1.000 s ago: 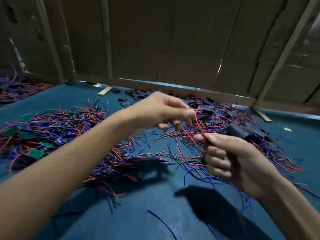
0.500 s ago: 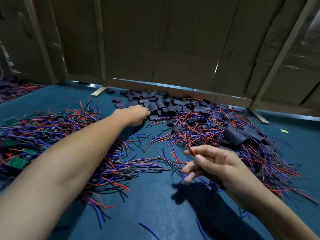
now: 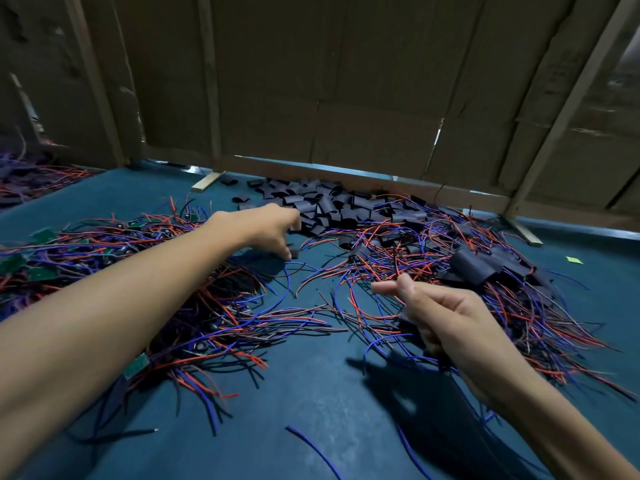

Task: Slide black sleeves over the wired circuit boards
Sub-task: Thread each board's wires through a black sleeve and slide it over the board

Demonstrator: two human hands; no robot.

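Nearest the camera, the right hand is hovering over the blue table, thumb pressed against the curled forefinger. It is apparently pinching wires, with a dark shape showing beneath the palm; what exactly it is grasping cannot be told.

Further out on the left, a heap of wired circuit boards is lying with green boards showing among red and blue leads. On the right, a second heap of already sleeved boards is sitting beyond the right hand.

Further still, the left hand is reaching forward, its fingers curling round a single black sleeve at the near edge of the pile of black sleeves, which is lying against the cardboard wall.

Judgement: the sleeve is lying ahead and to the left of the right hand's grip, well apart from it. The left hand is much the nearer and is carrying out the pick. The sleeve's long axis cannot be read here; its open end will need turning toward the right hand before threading.
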